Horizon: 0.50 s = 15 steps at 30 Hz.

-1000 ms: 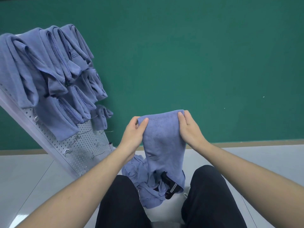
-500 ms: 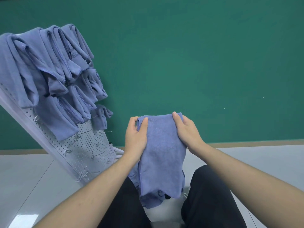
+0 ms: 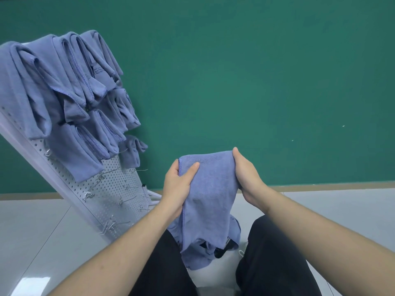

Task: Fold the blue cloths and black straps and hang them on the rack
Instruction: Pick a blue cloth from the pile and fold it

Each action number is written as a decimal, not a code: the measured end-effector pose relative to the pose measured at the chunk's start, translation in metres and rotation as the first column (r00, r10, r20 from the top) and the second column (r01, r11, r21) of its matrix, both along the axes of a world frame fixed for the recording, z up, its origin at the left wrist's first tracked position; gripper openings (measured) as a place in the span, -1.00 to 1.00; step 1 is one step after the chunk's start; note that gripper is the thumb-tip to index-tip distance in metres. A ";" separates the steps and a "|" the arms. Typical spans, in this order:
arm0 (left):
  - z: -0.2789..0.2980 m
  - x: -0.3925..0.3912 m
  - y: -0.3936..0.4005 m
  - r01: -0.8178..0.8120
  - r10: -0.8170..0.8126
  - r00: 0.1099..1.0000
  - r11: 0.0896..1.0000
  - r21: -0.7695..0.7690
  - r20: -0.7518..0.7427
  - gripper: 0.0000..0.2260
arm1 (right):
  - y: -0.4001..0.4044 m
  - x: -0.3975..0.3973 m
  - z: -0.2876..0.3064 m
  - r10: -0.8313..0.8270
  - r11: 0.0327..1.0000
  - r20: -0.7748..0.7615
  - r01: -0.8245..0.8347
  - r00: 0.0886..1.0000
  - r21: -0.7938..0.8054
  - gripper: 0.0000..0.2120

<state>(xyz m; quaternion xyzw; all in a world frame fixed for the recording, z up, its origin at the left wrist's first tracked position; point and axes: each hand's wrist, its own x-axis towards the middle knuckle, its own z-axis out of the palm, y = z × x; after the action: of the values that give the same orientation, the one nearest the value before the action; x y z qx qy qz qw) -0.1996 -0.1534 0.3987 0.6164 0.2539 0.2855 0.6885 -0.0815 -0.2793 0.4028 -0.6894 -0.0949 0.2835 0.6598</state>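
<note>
Wall (image 3: 256, 71): dark green, it fills the background behind everything.
Floor (image 3: 32, 231): pale grey tiles, glossy.
Rack (image 3: 115, 189): a white perforated panel at the left, tilted in the view, with small metal hooks on its lower part.
Hung cloths (image 3: 64, 92): many folded blue cloths hang on the upper part of the rack, they overlap each other in rows.
Writing: one hung cloth has a pressed mark near its edge, the letters "ES" can be read, the rest I cannot read.
Held cloth (image 3: 209, 193): blue, soft nap, stitched hem at its top left corner; it hangs between the two hands, in front of the person, above the lap.
Left hand (image 3: 178, 186): it grips the left edge of the held cloth, the thumb lies on the front.
Right hand (image 3: 248, 178): it grips the right edge of the held cloth, the fingers are behind the fabric.
Cloth pile (image 3: 203, 255): more blue cloth lies crumpled between the knees, under the held cloth.
Black strap (image 3: 222, 251): a small dark piece shows in the pile.
</note>
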 end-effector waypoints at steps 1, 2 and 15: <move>-0.001 0.000 0.000 -0.019 0.019 1.000 0.999 0.030 -0.002 -0.88 | 0.000 0.000 -0.001 0.011 1.000 -0.018 -0.011 1.000 -0.004 -0.49; -0.002 0.000 0.000 -0.042 0.042 0.999 0.998 0.055 0.001 -0.90 | 0.000 -0.001 0.000 0.044 0.999 -0.033 -0.045 0.998 -0.004 -0.48; -0.014 0.002 -0.012 -0.151 0.172 0.985 0.891 0.429 -0.010 -0.70 | 0.012 -0.017 -0.009 -0.052 0.988 0.467 0.115 0.883 -0.107 -0.69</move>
<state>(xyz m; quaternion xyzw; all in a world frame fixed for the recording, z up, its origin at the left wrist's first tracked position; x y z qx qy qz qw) -0.1975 -0.1656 0.3844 0.7353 0.2519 0.3755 0.5049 -0.0984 -0.2677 0.3934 -0.7823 -0.2007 0.0882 0.5831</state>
